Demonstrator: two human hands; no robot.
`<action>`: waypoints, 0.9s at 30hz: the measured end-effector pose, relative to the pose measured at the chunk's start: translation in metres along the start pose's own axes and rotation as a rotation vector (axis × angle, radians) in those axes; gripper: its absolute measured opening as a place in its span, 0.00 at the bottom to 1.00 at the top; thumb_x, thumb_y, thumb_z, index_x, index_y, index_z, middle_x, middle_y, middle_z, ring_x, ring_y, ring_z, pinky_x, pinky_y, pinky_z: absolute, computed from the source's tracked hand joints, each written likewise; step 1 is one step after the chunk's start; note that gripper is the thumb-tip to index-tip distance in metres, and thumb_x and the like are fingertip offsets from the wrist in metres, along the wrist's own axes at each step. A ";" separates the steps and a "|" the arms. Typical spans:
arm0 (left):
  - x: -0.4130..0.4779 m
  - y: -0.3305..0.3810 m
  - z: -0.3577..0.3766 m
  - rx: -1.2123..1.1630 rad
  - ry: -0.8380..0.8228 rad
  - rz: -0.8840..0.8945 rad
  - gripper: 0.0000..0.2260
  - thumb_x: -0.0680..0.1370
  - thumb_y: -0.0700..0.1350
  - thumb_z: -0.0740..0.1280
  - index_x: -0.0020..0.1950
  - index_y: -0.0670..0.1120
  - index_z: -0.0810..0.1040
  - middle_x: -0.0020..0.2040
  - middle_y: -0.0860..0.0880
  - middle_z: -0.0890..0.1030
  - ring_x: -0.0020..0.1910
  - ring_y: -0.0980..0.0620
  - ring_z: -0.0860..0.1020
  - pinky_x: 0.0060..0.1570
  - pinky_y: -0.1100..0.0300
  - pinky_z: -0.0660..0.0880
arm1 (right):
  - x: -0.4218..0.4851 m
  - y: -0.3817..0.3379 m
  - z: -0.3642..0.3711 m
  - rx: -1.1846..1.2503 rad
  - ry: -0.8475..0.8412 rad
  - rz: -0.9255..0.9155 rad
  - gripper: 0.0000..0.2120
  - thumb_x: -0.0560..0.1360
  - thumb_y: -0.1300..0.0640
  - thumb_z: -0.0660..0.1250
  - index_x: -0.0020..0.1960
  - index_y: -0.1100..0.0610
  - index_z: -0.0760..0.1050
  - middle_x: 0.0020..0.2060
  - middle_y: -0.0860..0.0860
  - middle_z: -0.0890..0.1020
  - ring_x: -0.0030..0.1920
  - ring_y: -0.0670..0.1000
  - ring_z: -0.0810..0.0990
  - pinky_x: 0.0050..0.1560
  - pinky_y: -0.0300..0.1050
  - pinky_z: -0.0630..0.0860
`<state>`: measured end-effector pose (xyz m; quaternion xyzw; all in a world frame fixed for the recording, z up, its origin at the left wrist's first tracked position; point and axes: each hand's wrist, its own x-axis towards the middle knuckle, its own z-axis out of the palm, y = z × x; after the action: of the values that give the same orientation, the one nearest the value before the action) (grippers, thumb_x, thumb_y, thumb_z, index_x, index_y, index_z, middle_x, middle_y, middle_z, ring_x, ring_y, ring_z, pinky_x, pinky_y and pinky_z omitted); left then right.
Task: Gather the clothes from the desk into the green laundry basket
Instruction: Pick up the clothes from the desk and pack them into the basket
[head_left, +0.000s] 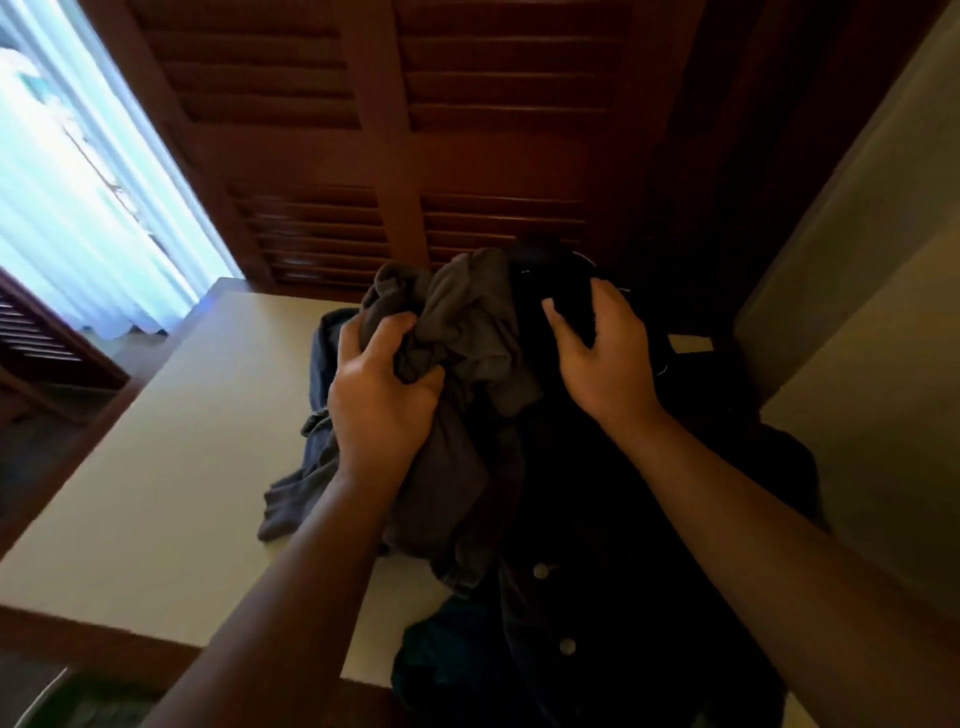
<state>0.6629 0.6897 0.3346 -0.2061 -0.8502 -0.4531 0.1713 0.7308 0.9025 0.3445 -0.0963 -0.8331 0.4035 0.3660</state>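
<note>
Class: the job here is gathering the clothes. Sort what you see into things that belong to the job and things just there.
Belongs: grey garment, black garment, blue-grey garment, desk, left hand, right hand.

Just there: louvred doors, window.

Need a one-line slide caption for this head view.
Left hand bunches a grey garment, right hand grips black clothing on the cream desk.

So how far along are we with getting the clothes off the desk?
Nothing looks done yet: the whole pile still sits on the desk, and the green basket is not in view. In hand: the left hand is bunched into the grey garment, and the right hand grips the black garment. Left: lifting these, plus the blue-grey piece and the dark teal one.
</note>
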 end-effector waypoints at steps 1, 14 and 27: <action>-0.006 0.002 -0.013 -0.014 0.032 -0.006 0.23 0.70 0.45 0.76 0.66 0.50 0.80 0.65 0.44 0.76 0.60 0.43 0.79 0.59 0.55 0.77 | -0.005 -0.016 0.003 0.039 -0.013 -0.015 0.12 0.82 0.49 0.65 0.59 0.56 0.79 0.50 0.48 0.82 0.54 0.48 0.81 0.57 0.46 0.79; -0.089 -0.021 -0.185 0.091 0.337 -0.172 0.22 0.72 0.43 0.77 0.66 0.51 0.81 0.65 0.46 0.76 0.60 0.48 0.78 0.58 0.71 0.68 | -0.077 -0.157 0.107 0.308 -0.183 -0.195 0.13 0.82 0.54 0.67 0.63 0.60 0.78 0.55 0.53 0.82 0.58 0.47 0.81 0.62 0.37 0.74; -0.163 -0.119 -0.394 0.280 0.553 -0.256 0.22 0.70 0.41 0.77 0.64 0.48 0.82 0.65 0.45 0.76 0.59 0.62 0.71 0.57 0.81 0.63 | -0.170 -0.333 0.265 0.434 -0.374 -0.267 0.16 0.83 0.50 0.66 0.65 0.58 0.77 0.55 0.49 0.81 0.56 0.40 0.77 0.59 0.27 0.70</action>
<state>0.7838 0.2660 0.3823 0.0584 -0.8446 -0.3883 0.3639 0.7146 0.4472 0.3937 0.1702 -0.7856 0.5310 0.2681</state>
